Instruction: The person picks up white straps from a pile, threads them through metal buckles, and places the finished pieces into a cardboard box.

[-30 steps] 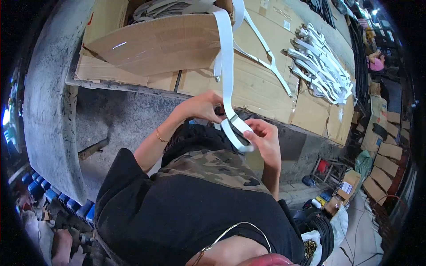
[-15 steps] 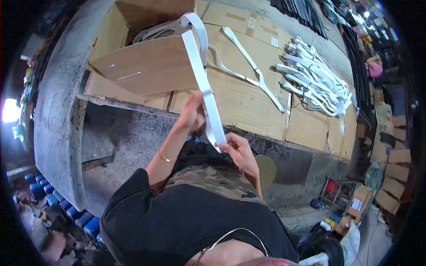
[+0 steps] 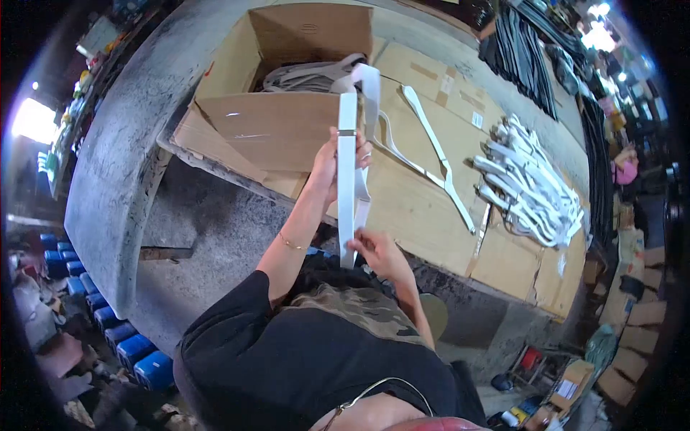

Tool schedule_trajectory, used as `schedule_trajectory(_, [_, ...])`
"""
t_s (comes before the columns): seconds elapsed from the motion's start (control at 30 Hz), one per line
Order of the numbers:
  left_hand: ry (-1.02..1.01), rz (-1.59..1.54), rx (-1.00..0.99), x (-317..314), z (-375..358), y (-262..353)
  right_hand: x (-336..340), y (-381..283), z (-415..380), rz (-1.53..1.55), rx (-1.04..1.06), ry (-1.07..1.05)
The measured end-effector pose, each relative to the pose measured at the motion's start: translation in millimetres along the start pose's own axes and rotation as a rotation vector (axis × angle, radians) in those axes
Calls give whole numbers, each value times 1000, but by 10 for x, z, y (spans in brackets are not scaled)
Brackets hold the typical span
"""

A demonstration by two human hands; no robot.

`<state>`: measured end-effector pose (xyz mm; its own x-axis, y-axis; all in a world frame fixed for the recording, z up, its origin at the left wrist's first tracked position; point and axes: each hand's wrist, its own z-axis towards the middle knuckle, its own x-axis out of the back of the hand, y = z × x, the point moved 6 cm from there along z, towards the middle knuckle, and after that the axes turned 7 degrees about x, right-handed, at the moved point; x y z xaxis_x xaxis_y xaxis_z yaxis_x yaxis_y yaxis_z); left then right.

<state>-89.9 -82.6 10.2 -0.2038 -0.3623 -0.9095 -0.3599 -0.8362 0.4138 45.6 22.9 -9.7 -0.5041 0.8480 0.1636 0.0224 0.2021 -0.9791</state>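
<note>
A pair of white elastic suspenders hangs between my hands in front of my chest, with a metal slider across its upper part. My left hand is closed around the strap just below that slider. Lower down, my right hand pinches the strap's edge near its bottom end. The upper part loops over toward the cardboard box. Beyond my hands, a Y-shaped pair of white suspenders lies spread on the cardboard-covered table.
An open cardboard box with grey-white straps inside stands at the table's left. To the right is a heap of white suspenders. Black straps hang at the far edge. Blue containers line the floor at left.
The held strap has turned from slanted to nearly upright. My left hand now sits higher, near the slider. The view has shifted, so the table appears lower and further right.
</note>
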Motion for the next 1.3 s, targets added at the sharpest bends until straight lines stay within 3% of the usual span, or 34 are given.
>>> schedule_trajectory(0.13, [-8,53,76,40,67,91,-44,176,131,-31,-40,-14])
schedule_trajectory(0.2, [155,182,141,136,37,107,68,101,276,-59,-45,88])
schedule_trajectory(0.27, [113,215,156,252,44,127,174,5,460,53,-143,204])
schedule_trajectory(0.33, [103,476,223,418,30,152,413,-274,638,133,150,606])
schedule_trajectory(0.4, [163,481,334,496,6,151,436,-544,891,120,186,688])
schedule_trajectory(0.47, [123,530,103,289,33,346,470,-638,1044,110,229,764])
schedule_trajectory(0.5, [209,593,16,270,18,448,465,-617,1116,86,183,740])
schedule_trajectory(0.6, [195,800,212,207,-105,634,420,-659,1229,99,116,739])
schedule_trajectory(0.63, [113,896,108,103,-89,710,418,-680,1234,83,111,742])
schedule_trajectory(0.77, [128,1071,160,223,-118,756,390,-640,1235,48,34,684])
schedule_trajectory(0.87, [150,1148,84,181,-129,812,385,-672,1256,75,12,664])
schedule_trajectory(1.0, [63,1235,136,125,-74,865,388,-679,1275,58,-28,683])
schedule_trajectory(1.13, [132,1341,107,148,-49,786,435,-457,1334,67,-98,673])
schedule_trajectory(1.2, [255,1352,-44,242,-34,781,441,-412,1390,-2,-81,641])
schedule_trajectory(1.3, [274,1324,83,235,-53,829,499,-293,1360,145,-38,604])
